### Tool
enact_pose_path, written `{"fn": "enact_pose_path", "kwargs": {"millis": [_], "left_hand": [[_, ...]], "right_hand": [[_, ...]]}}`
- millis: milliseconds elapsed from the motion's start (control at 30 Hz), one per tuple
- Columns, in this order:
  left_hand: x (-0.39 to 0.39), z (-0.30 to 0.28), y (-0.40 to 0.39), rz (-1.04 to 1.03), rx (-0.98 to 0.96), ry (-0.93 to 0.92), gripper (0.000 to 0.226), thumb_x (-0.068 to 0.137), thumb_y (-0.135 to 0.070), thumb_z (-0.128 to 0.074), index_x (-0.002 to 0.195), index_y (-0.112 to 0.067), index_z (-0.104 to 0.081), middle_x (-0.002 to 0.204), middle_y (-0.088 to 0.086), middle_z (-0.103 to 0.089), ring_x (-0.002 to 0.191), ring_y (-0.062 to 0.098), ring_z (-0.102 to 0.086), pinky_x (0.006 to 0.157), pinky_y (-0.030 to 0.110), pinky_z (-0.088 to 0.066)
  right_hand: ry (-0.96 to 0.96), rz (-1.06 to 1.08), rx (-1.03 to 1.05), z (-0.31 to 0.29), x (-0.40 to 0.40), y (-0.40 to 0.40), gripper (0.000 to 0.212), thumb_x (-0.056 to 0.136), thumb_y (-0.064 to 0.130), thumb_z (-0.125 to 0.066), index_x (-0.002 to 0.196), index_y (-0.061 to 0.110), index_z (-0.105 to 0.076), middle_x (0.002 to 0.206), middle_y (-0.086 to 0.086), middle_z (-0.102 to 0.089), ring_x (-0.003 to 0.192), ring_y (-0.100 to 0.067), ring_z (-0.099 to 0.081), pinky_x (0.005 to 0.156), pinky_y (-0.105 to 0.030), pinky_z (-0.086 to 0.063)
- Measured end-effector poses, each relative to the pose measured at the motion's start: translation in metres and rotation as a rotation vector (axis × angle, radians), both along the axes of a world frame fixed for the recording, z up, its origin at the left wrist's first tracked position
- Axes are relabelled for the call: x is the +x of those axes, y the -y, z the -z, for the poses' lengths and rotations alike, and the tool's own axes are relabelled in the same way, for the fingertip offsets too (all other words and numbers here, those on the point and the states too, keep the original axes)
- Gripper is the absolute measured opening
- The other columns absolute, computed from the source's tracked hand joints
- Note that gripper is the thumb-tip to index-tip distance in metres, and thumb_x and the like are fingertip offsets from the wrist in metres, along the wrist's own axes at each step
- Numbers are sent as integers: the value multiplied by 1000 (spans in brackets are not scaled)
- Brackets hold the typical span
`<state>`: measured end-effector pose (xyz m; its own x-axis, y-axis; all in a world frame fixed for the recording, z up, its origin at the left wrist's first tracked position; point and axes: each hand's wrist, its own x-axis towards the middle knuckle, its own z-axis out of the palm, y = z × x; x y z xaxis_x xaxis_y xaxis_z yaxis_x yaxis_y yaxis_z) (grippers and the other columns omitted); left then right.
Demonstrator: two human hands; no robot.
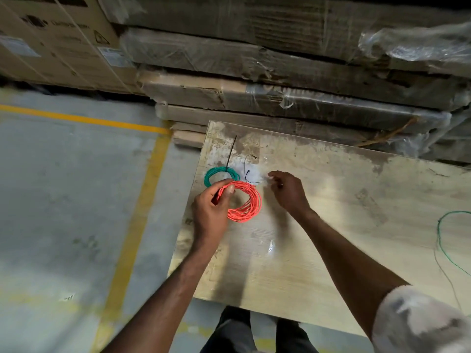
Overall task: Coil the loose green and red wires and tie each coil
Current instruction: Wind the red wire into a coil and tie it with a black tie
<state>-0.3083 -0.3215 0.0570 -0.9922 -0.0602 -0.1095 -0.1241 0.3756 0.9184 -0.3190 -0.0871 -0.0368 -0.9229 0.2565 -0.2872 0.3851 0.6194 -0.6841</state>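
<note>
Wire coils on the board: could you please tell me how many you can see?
2. The green coil lies near the board's far left corner, a black tie across it. The red coil is just nearer, held by the left hand. None seems hidden.

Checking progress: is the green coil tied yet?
Tied, it seems: a black tie crosses the green coil at its top, tail sticking up. Its lock is too small to confirm.
</note>
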Motion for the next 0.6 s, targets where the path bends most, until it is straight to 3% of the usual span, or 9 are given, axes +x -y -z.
{"fn": "enact_pose_path", "kwargs": {"millis": [100,200,333,400,500,600], "left_hand": [[-2,-2,-2,5,10,-4,21,102,-17,-77,121,-11,-83,109,-8,-82,103,-6,-74,86,10,-54],[-1,-4,-6,5,70,19,22,102,-17,-76,122,-12,-82,111,-9,-82,106,-3,-75,88,11,-54],[2,-7,-13,9,108,39,21,101,-15,-77,122,-13,-82,110,-12,-82,106,-2,-75,88,10,-54],[5,-7,-15,12,104,34,21,101,-17,-77,121,-14,-82,110,-12,-82,107,-2,-76,89,12,-55],[14,-6,-18,11,87,34,22,102,-21,-77,123,-16,-82,112,-11,-82,109,0,-75,90,15,-57],[23,-5,-21,9,87,39,23,102,-23,-77,124,-17,-81,113,-9,-82,110,3,-76,94,22,-60]], "right_hand": [[45,-216,256,40,-3,-14,26,82,-2,-58,99,12,-73,95,-19,-69,94,-43,-66,81,-43,-55],[22,-259,373,61,2,-25,30,87,4,-56,104,17,-76,101,-15,-69,87,-37,-63,77,-43,-56],[-23,-232,315,39,14,-26,22,88,0,-59,101,16,-68,92,-9,-62,83,-37,-61,67,-44,-51],[-41,-213,270,30,15,-27,23,93,1,-57,110,16,-59,90,-12,-64,81,-37,-62,64,-44,-49],[-45,-202,270,28,10,-31,41,96,5,-57,134,20,-54,102,-15,-64,89,-36,-63,71,-45,-55],[-21,-277,323,37,8,-39,35,97,11,-60,130,22,-63,104,-14,-62,94,-40,-65,75,-48,-59]]}}
